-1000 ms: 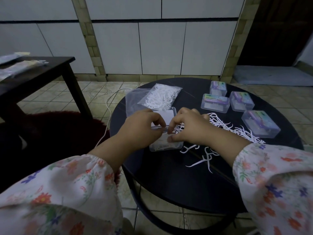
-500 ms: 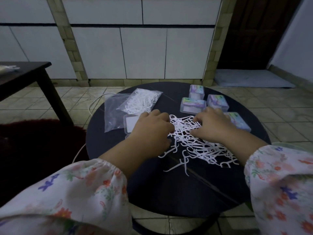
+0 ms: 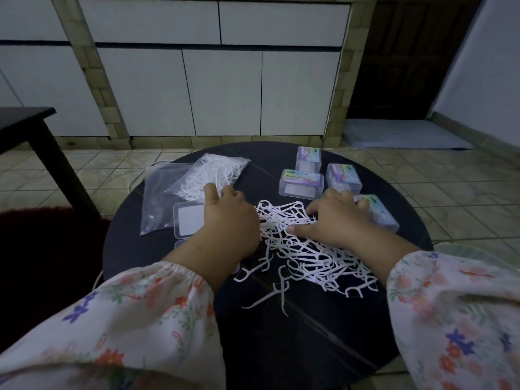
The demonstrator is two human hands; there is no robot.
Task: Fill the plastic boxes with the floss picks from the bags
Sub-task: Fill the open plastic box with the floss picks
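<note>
White floss picks [image 3: 306, 249] lie in a loose heap mid-table [image 3: 309, 339], handy for scooping. The left hand [image 3: 225, 223] and right hand [image 3: 337, 220] bracket the pile; fingers lie spread on it, grasping nothing I can see, probably corralling a bunch. Left of that sits an open plastic box [image 3: 188, 220], ready for filling. Further back: a full bag [image 3: 211, 175] and four closed boxes [image 3: 301, 182], parked clear.

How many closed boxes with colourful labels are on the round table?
4: the back box, the middle box, the right-hand box, and the nearest box, partly covered by the right hand. More may be hidden.
</note>
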